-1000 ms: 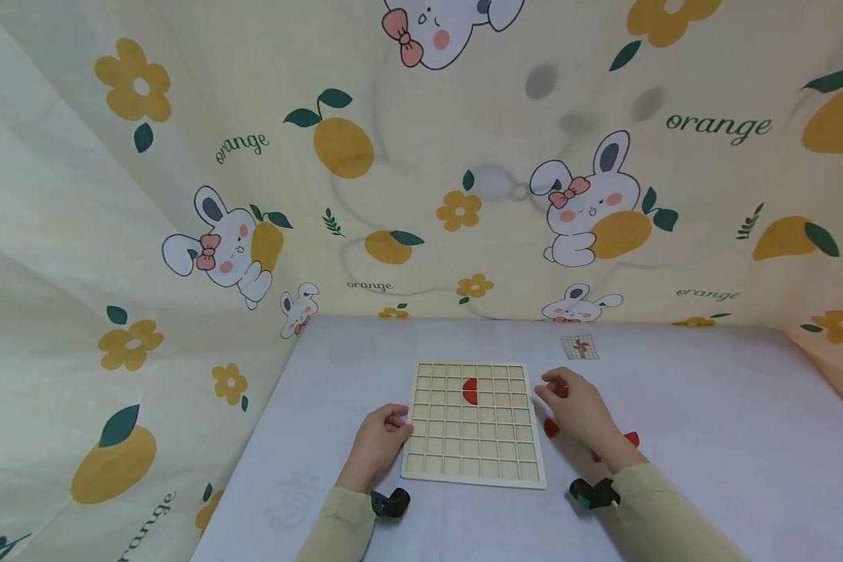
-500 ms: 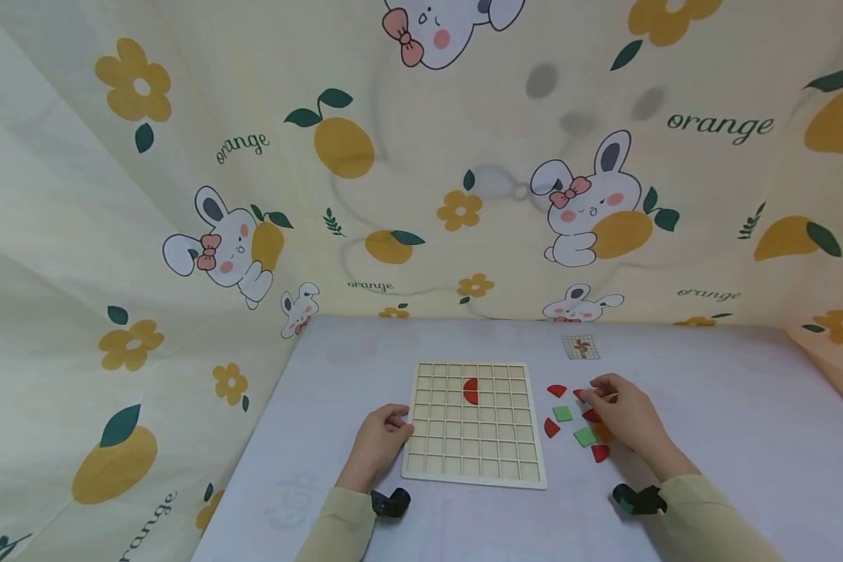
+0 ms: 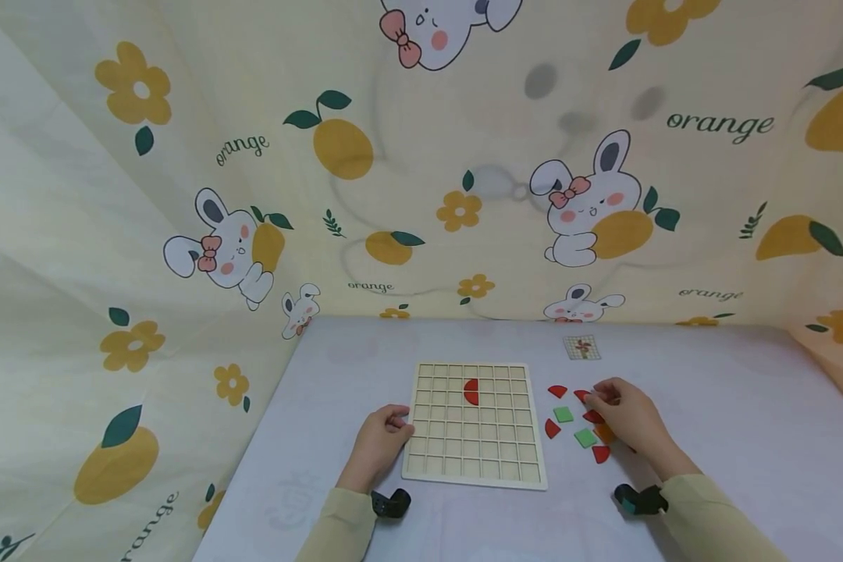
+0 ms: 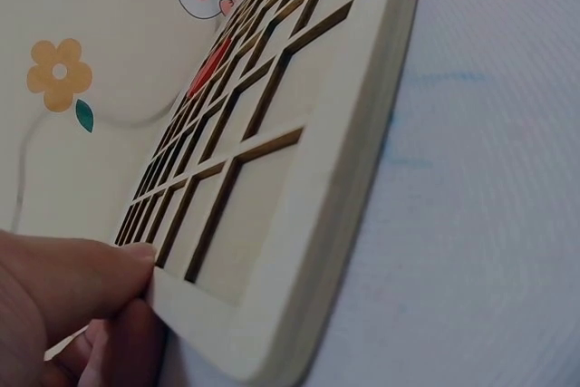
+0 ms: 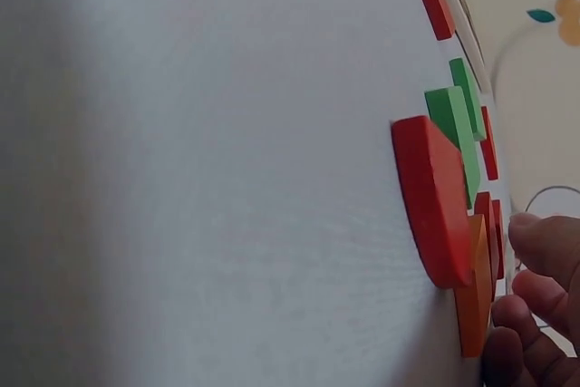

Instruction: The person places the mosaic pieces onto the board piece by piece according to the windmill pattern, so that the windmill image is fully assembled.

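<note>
A pale wooden grid board (image 3: pixel 474 445) lies flat on the table, with two red quarter-circle pieces (image 3: pixel 471 392) forming a half-disc in its upper cells. My left hand (image 3: pixel 379 433) grips the board's left edge; in the left wrist view the thumb (image 4: pixel 109 269) presses on the rim, with other fingers curled below. To the right of the board, my right hand (image 3: pixel 625 414) has its fingertips at a red quarter-circle piece (image 3: pixel 581 395) on the table. In the right wrist view its bent fingers (image 5: pixel 544 242) show beside the pieces; no firm grip on one is visible.
Around the right hand lie more red quarter-circle pieces (image 3: pixel 552 428), two green squares (image 3: pixel 563 414) and an orange piece (image 3: pixel 604 433) partly hidden by the hand. A small pattern card (image 3: pixel 581 347) lies farther back. A printed cloth (image 3: pixel 421 156) hangs behind the table.
My right hand has moved from beside the board's right edge rightward to the loose pieces, uncovering several of them. Over the last half second it barely shifts. My left hand stays on the board.
</note>
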The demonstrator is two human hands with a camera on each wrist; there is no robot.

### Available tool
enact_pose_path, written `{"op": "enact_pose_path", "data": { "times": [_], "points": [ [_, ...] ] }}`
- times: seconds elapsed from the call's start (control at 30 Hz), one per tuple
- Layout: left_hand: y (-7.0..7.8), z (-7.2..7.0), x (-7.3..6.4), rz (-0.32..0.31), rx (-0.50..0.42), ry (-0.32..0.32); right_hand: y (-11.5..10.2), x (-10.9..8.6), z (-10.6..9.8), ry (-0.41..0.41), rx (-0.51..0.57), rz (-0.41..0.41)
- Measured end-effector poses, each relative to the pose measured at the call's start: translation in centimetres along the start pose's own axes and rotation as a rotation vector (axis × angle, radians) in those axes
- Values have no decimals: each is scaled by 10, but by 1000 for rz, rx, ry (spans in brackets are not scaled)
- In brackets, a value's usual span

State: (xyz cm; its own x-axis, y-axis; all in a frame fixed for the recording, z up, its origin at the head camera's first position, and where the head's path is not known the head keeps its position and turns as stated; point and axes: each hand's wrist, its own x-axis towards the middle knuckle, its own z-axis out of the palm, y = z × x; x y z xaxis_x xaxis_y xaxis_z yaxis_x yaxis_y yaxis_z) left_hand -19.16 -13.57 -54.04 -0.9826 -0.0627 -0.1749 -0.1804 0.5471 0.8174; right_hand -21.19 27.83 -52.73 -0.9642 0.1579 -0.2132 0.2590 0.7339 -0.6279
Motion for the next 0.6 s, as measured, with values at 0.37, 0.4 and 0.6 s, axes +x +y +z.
{"op": "enact_pose_path", "data": {
  "times": [0.37, 0.4, 0.6],
  "points": [
    [1, -1, 0, -8, -9, -13, -6, 0, 3, 10, -26, -8],
    [1, -1, 0, -7, -8, -13, -6, 0, 3, 10, -28, -9],
    [1, -1, -1, 4, -10, -9, -6, 2, 6, 11, -41, -1]
  ]
}}
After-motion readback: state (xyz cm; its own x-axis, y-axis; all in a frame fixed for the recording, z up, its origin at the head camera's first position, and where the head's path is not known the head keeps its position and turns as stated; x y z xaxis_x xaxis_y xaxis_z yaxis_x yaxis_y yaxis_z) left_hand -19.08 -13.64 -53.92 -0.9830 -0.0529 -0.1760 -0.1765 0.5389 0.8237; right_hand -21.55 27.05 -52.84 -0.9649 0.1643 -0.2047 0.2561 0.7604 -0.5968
